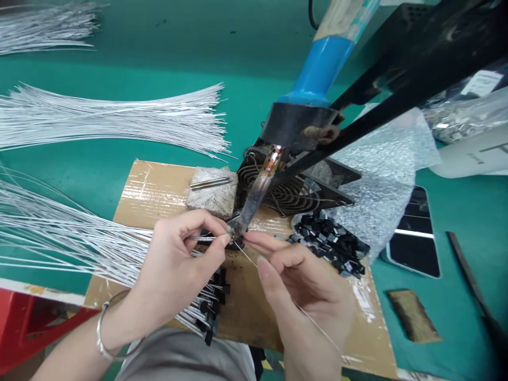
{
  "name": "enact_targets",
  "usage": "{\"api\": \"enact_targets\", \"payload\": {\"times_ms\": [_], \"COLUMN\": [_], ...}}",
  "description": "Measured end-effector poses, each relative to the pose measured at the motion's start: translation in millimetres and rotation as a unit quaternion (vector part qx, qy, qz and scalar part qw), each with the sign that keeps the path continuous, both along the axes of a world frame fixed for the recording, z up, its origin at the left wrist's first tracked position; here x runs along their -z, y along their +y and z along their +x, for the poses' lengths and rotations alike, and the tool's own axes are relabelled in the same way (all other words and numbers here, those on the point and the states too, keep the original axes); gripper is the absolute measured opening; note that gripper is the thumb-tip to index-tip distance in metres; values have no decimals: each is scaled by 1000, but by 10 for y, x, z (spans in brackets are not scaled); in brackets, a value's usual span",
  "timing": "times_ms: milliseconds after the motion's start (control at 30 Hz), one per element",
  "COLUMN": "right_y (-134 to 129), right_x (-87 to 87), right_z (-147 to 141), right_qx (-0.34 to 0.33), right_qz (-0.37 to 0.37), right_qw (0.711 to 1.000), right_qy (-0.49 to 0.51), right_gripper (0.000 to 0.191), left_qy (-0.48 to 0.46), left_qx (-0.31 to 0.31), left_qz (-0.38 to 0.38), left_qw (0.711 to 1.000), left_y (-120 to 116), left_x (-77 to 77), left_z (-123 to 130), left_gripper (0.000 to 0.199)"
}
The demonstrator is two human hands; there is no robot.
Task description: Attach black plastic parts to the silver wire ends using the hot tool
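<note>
My left hand is closed in a pinch around the end of a white wire, right beside the tip of a soldering iron. Whatever small part sits at that wire end is mostly hidden by my fingertips and the tip. From the other side my right hand holds a thin strand of solder wire, which reaches up to the tip and trails down across the palm. Under my left forearm lies a bundle of white wires, several ending in black connectors.
A stand arm holds the iron over a cardboard sheet. Behind the tip are a fan and a pad. Small black parts are heaped on bubble wrap. A phone and another wire bundle lie farther out.
</note>
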State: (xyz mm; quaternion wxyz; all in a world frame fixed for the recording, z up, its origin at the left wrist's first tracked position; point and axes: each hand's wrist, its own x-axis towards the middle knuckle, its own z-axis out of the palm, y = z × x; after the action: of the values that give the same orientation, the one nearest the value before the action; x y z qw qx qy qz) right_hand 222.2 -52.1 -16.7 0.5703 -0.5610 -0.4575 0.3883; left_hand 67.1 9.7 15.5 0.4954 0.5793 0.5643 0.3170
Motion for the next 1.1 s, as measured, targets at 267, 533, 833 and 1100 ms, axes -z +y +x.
{"api": "enact_targets", "payload": {"times_ms": [267, 533, 833, 1100], "right_y": [-13, -7, -7, -18], "right_x": [-9, -8, -5, 5], "right_z": [-4, -12, -23, -35], "right_qx": [0, 9, 11, 21], "right_qz": [-4, -9, -21, -21], "right_qw": [1000, 1000, 1000, 1000], "right_qy": [-5, -2, 0, 0], "right_gripper": [23, 23, 22, 22], "left_qy": [2, 3, 12, 19], "left_qx": [-1, -5, -6, -5], "left_qz": [9, 14, 9, 9], "left_qw": [1000, 1000, 1000, 1000], "left_y": [2, 4, -10, 4], "left_x": [8, -1, 0, -5], "left_z": [4, 15, -6, 9], "left_gripper": [12, 12, 12, 12]}}
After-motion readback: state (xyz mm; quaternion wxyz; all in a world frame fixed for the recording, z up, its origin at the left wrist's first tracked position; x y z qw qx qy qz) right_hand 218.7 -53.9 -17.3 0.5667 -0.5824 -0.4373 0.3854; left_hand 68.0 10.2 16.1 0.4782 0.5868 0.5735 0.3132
